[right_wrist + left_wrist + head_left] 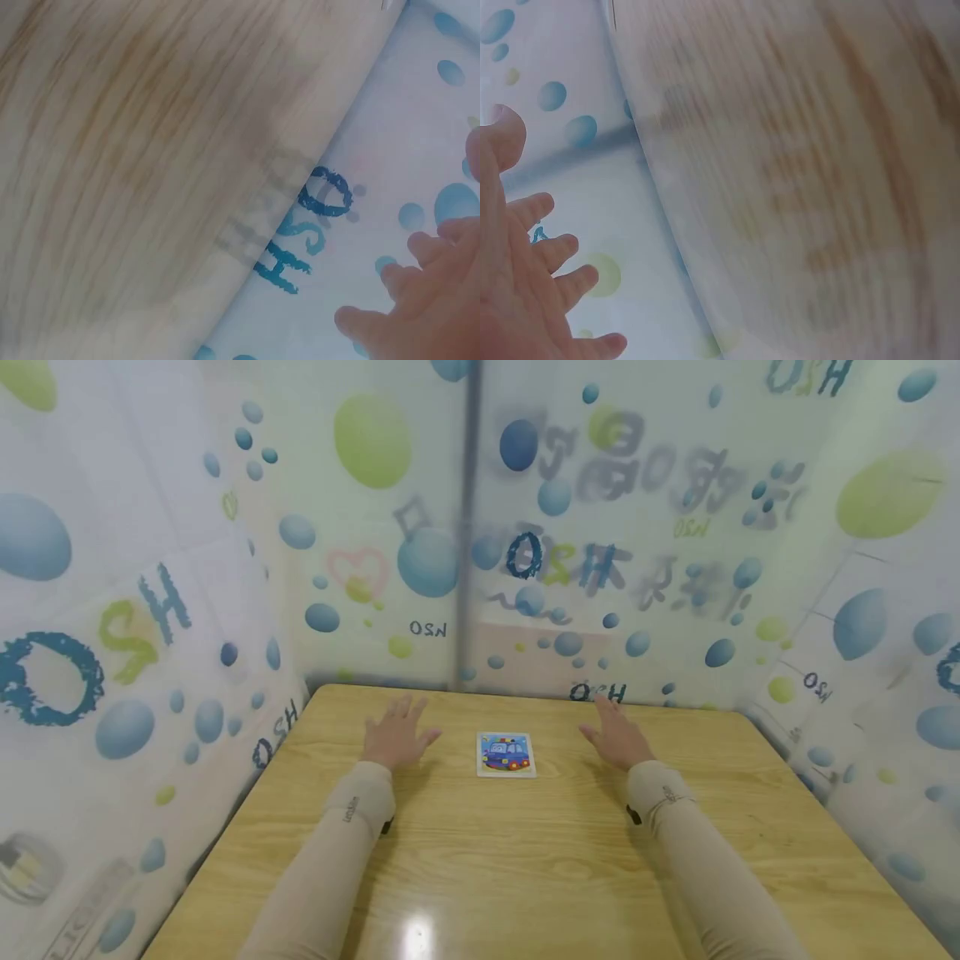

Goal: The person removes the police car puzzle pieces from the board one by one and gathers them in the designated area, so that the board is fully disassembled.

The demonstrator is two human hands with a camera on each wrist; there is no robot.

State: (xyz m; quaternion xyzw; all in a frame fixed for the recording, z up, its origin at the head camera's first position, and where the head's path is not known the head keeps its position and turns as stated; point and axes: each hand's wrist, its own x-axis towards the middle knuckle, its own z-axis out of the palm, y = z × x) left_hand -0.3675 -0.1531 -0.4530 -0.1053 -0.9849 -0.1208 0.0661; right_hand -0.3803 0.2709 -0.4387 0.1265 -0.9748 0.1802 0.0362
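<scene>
While the fingers of my left hand (395, 737) stand well spread and those of my right hand (618, 740) are extended, thumb out, a square card (507, 755) with a blue cartoon car lies flat between them, apart from both, on the wooden table (510, 860). Behind it hangs a spotted white curtain (360, 664).
</scene>
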